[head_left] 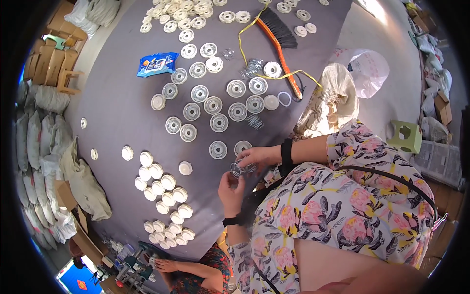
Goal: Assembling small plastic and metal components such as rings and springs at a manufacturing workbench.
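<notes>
Wire coil springs (236,169) look light, springy and tangle-prone, best taken by the end coils; left hand (231,194) and right hand (259,156) pinch them between fingertips.

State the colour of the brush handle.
The brush handle is orange; it shows best in the head view.

A grey table (117,117) bears discs (199,93) and springs (254,121).

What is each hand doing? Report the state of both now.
Left hand: fingers curled at the wire springs; firm grip cannot be told.
Right hand: closed, holding the wire springs.
</notes>
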Tool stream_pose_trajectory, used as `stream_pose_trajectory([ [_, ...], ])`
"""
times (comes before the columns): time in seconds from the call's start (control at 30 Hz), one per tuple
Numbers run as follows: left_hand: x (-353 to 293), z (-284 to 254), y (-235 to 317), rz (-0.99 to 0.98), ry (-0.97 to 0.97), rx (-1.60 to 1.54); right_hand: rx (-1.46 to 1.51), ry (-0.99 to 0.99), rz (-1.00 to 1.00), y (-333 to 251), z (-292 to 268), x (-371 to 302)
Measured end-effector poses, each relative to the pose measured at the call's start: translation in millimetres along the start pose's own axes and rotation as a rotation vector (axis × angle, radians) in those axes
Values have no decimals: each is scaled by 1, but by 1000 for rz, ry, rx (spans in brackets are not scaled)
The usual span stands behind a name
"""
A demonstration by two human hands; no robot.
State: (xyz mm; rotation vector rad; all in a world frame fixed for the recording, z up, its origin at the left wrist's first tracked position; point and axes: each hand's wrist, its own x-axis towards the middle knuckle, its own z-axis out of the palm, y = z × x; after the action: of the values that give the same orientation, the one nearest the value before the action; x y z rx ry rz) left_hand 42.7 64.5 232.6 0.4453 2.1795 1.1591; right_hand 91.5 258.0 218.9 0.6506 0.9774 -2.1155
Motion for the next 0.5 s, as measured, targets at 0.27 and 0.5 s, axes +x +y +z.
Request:
stream_pose_trajectory([
  [0.27,27,12,2,-122,-111,-323,302,-132,-36,-4,-22,-17],
  [0.5,39,23,38,100,-215,103,-28,101,7,-20,-34,-41],
])
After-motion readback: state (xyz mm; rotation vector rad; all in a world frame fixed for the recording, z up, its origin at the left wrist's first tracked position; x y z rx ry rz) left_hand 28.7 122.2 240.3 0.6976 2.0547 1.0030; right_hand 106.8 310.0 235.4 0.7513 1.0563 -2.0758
